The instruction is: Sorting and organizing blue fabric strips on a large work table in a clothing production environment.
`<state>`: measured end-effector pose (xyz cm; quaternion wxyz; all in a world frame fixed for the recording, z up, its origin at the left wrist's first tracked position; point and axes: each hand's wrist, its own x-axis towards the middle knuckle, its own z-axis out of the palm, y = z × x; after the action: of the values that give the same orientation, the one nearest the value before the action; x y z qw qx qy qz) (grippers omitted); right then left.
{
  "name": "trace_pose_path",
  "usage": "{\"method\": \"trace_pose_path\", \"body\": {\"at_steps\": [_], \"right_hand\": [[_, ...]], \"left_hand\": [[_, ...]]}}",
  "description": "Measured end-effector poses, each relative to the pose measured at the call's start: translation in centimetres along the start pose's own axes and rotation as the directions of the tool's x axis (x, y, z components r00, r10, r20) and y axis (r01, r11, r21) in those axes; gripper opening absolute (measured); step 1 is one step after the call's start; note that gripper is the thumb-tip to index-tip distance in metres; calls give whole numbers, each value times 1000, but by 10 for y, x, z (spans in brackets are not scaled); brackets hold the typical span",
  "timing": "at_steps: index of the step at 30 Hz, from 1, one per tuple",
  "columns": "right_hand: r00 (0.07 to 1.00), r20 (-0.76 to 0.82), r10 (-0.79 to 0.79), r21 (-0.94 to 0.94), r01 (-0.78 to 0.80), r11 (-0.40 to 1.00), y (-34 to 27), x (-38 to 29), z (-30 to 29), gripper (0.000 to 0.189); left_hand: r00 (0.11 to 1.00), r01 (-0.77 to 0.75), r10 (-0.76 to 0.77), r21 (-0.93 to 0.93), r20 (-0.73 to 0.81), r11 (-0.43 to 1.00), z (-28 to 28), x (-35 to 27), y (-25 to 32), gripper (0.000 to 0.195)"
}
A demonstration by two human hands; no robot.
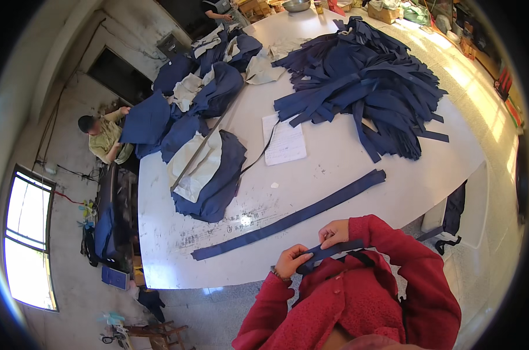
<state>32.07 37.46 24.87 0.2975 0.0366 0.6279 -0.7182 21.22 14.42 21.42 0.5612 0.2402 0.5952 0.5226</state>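
Between my two hands runs a navy fabric strip (334, 250), held close to my body at the table's near edge. My left hand (292, 261) pinches it at the left, thumb on top. Farther right along the same strip, my right hand (334, 233) grips it with thumb and fingers. Just beyond my hands, a long navy fabric band (290, 218) lies diagonally across the white table (334, 162). A large heap of navy strips (356, 74) covers the table's far right.
Stacked navy cut pieces (229, 175) with pale paper patterns (198, 162) lie left, a long ruler (207, 135) across them. A handwritten sheet (284, 144) lies mid-table. One person (109, 135) holds fabric at the left; another (225, 13) stands at the far end. A white bin (465, 214) is right.
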Motion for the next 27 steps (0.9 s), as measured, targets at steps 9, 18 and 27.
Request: {"method": "trace_pose_path", "body": {"at_steps": [9, 18, 27], "right_hand": [[988, -53, 145, 97, -140, 985, 26, -69, -21, 22], [993, -62, 96, 83, -90, 992, 28, -86, -42, 22], [996, -31, 84, -75, -87, 993, 22, -69, -49, 22]], "left_hand": [[868, -11, 168, 320, -467, 947, -103, -76, 36, 4], [644, 338, 164, 470, -748, 815, -179, -186, 4, 14], [549, 836, -143, 537, -824, 113, -209, -188, -88, 38]]}}
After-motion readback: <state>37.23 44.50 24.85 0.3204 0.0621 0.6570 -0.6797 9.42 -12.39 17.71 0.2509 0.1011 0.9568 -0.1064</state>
